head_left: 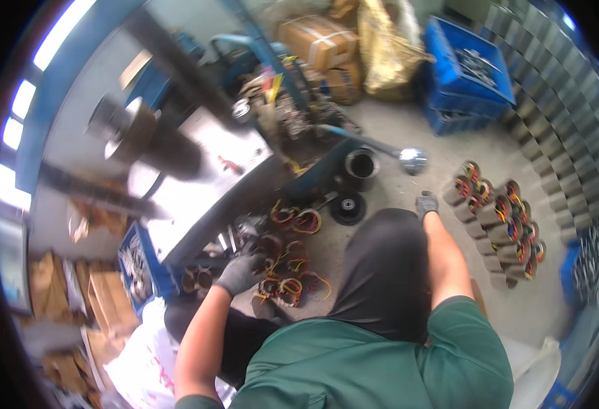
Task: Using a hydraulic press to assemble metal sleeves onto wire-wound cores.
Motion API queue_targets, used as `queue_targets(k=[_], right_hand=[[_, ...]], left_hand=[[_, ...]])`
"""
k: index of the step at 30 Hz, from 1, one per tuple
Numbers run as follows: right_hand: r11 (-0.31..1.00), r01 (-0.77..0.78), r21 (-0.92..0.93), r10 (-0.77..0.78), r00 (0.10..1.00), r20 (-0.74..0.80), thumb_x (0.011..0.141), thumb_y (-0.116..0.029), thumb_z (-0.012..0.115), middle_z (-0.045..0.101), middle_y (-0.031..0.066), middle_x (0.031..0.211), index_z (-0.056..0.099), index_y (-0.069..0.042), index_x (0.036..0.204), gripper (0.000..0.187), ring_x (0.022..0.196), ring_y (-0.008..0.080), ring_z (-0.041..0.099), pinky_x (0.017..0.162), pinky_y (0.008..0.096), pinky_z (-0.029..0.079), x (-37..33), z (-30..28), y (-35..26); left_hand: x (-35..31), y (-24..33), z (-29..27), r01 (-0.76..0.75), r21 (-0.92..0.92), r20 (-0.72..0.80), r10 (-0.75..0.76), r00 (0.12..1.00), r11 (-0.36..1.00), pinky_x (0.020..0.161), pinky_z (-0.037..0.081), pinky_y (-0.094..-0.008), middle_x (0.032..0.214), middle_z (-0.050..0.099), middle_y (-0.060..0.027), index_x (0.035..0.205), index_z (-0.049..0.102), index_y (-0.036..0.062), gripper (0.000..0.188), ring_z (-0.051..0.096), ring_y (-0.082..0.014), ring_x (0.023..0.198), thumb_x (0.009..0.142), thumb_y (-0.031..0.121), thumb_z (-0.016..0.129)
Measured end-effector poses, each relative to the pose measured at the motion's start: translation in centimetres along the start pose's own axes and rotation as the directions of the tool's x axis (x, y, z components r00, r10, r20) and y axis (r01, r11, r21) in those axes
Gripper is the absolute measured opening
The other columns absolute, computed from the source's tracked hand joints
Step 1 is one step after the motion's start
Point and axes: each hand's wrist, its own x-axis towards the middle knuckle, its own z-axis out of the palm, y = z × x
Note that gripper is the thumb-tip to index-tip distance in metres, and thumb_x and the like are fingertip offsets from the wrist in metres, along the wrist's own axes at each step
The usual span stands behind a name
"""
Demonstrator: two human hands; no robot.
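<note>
My left hand point(240, 274), in a grey work glove, reaches in among wire-wound motor stators point(290, 291) at the edge of the press. Its fingers are curled at the side of one stator point(270, 247); what they close on is hidden. Red, yellow and white leads loop out of these stators. Beside my raised right knee is my right hand point(426, 203), gloved in grey too, small in the view. Its fingers look loosely apart, and nothing shows in them. To its right, several grey cylindrical housings point(496, 210) with coloured wires inside stand grouped on the floor.
A blue press with a shiny steel table point(228, 153) fills the left. Before it are a metal cylinder point(361, 165), a black round part point(348, 206) and a lamp-like silver head point(413, 160). Blue crates point(468, 68) stand behind; stacked metal sleeves point(551, 102) line the right.
</note>
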Motion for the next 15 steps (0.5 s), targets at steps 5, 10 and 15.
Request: queue_targets(k=[5, 10, 15], right_hand=[[0.925, 0.290, -0.244, -0.292, 0.956, 0.030, 0.093, -0.013, 0.068, 0.075, 0.0107, 0.080, 0.077, -0.007, 0.105, 0.016, 0.072, 0.0229, 0.072, 0.068, 0.0373, 0.054, 8.7, -7.1, -5.6], [0.800, 0.561, -0.212, -0.513, 0.824, 0.242, 0.088, 0.005, 0.066, 0.079, 0.0134, 0.105, 0.074, -0.002, 0.114, 0.028, 0.093, 0.0214, 0.074, 0.078, 0.0370, 0.061, 5.4, -0.9, -21.7], [0.670, 0.642, -0.372, -0.580, 0.766, 0.277, 0.088, -0.004, 0.069, 0.076, 0.0200, 0.096, 0.073, -0.005, 0.099, 0.012, 0.092, 0.0336, 0.074, 0.083, 0.0412, 0.055, 5.4, -3.4, -26.6]], left_hand=[[3.8, 2.7, -1.0, -0.136, -0.064, -0.012, 0.136, 0.991, 0.989, 0.094, 0.056, -0.0498, 0.125, 0.066, -0.0218, 0.127, 0.070, 0.0140, 0.041, 0.069, -0.0417, 0.107, 0.089, 0.024, 0.077], [0.8, 0.8, -1.7, -0.107, 0.040, -0.085, 0.110, 0.990, 0.994, 0.099, 0.054, -0.0486, 0.119, 0.067, -0.0188, 0.134, 0.067, 0.0092, 0.050, 0.066, -0.0395, 0.112, 0.088, 0.025, 0.076], [1.6, 0.9, -3.0, -0.089, 0.013, -0.015, 0.089, 0.996, 0.996, 0.098, 0.055, -0.0493, 0.121, 0.068, -0.0192, 0.133, 0.067, 0.0073, 0.050, 0.068, -0.0397, 0.112, 0.088, 0.025, 0.077]])
